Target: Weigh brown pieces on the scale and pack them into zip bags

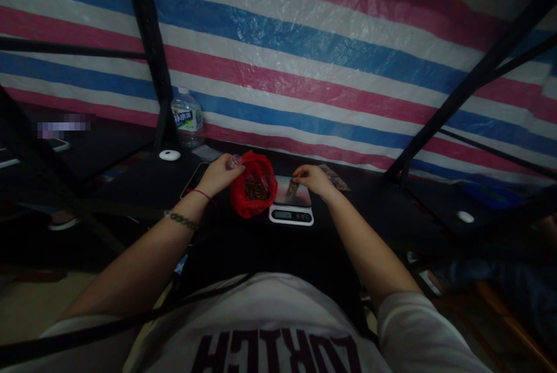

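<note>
My left hand [221, 175] is closed around a small clear container [234, 162] at the left rim of a red plastic bag [237, 194]. Small brown pieces [257, 189] lie inside the open bag; their kind is too dim to tell. On the steel plate of a white kitchen scale [290, 216], right beside the bag, a small cylindrical jar [292, 189] stands slightly tilted. The fingertips of my right hand [311, 180] pinch this jar near its top. The scale's display faces me, its figures too dark to read.
Behind my right hand lies a clear bag with brown contents [335, 177]. A large plastic bottle [187, 118], a white mouse-shaped object [169, 155] and a phone [192, 181] are at left. Black metal posts [150, 42] flank the dark table, before a striped plastic sheet [296, 60].
</note>
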A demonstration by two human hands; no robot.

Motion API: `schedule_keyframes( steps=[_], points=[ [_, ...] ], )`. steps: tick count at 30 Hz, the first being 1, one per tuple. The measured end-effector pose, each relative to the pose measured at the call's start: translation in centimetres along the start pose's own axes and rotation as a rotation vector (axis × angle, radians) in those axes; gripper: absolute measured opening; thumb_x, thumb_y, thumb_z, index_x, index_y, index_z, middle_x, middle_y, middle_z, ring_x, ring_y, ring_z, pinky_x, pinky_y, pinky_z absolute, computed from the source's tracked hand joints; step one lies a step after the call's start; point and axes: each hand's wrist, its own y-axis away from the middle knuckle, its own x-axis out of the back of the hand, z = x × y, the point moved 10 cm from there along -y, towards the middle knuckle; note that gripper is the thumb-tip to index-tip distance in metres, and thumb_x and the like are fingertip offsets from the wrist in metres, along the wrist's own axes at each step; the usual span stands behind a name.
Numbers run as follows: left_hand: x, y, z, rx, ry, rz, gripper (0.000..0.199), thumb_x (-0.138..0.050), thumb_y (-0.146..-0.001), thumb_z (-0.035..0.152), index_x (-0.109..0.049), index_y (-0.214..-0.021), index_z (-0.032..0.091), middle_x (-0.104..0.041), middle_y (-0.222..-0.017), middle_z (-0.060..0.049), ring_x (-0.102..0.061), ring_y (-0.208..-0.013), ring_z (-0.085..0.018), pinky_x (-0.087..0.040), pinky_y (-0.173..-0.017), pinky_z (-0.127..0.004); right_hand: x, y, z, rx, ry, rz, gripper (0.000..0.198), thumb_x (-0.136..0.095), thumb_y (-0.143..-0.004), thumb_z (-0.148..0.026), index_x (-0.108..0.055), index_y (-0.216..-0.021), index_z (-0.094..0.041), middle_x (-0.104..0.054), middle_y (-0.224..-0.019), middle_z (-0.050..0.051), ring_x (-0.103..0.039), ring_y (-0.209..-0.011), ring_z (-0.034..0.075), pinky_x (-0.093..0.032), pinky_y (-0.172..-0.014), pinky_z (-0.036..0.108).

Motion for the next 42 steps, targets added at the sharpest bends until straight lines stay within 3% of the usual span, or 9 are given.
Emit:
schedule_keyframes(
  steps=[12,22,27,33,37,42],
  points=[
    [0.4,0.3,0.3,0.021,0.003,0.011,0.038,-0.056,-0.073,0.053,-0.060,-0.090,0.019,-0.065,-0.083,-0.005,-0.060,-0.074,-0.021,-0.044,-0.066,-0.030,0.2,0.5,-0.8,0.035,0.004,0.012,0.011,-0.060,-0.072,-0.018,-0.066,-0.080,-0.014,-0.069,-0.078,0.004,-0.062,-0.071,0.014,-0.047,-0.067,0.025],
    [0.4,0.3,0.7,-0.002,0.019,0.017,0.039,-0.057,-0.073,0.052,-0.061,-0.093,0.019,-0.065,-0.085,-0.004,-0.059,-0.073,-0.019,-0.045,-0.068,-0.030,2.3,2.0,-2.4,0.095,-0.048,0.151,0.018,-0.056,-0.075,-0.023,-0.067,-0.086,-0.014,-0.069,-0.083,0.005,-0.062,-0.074,0.015,-0.047,-0.069,0.026],
    [0.5,0.9,2.4,-0.064,0.027,0.005,0.040,-0.060,-0.072,0.052,-0.059,-0.093,0.019,-0.064,-0.083,-0.002,-0.059,-0.073,-0.019,-0.045,-0.068,-0.029,1.7,3.9,-3.7,0.136,-0.105,0.119,0.037,-0.042,-0.078,-0.014,-0.063,-0.109,-0.015,-0.069,-0.083,0.004,-0.064,-0.079,0.015,-0.048,-0.078,0.028],
    [-0.4,1.7,4.7,-0.147,0.199,-0.098,0.050,-0.065,-0.068,0.053,-0.058,-0.103,0.018,-0.065,-0.094,-0.003,-0.060,-0.083,-0.021,-0.047,-0.076,-0.031,1.9,5.4,-4.3,0.153,-0.140,0.162,0.033,-0.046,-0.076,-0.013,-0.065,-0.104,-0.016,-0.069,-0.090,0.005,-0.064,-0.088,0.015,-0.047,-0.084,0.029],
    [-1.1,1.8,5.2,-0.170,0.311,-0.150,0.050,-0.065,-0.068,0.053,-0.057,-0.103,0.018,-0.065,-0.097,-0.004,-0.061,-0.088,-0.021,-0.048,-0.080,-0.032,-0.2,4.9,-6.4,0.157,-0.060,0.077,0.025,-0.051,-0.079,-0.016,-0.069,-0.097,-0.016,-0.070,-0.093,0.005,-0.064,-0.085,0.016,-0.048,-0.078,0.027],
    [-1.3,1.8,5.0,-0.185,0.183,-0.098,0.047,-0.064,-0.069,0.054,-0.058,-0.100,0.019,-0.066,-0.094,-0.003,-0.061,-0.085,-0.021,-0.048,-0.079,-0.032,-6.2,2.2,-10.6,0.309,0.234,-0.125,0.024,-0.055,-0.079,-0.013,-0.072,-0.095,-0.017,-0.072,-0.098,0.006,-0.064,-0.090,0.017,-0.046,-0.082,0.025]
  ],
)
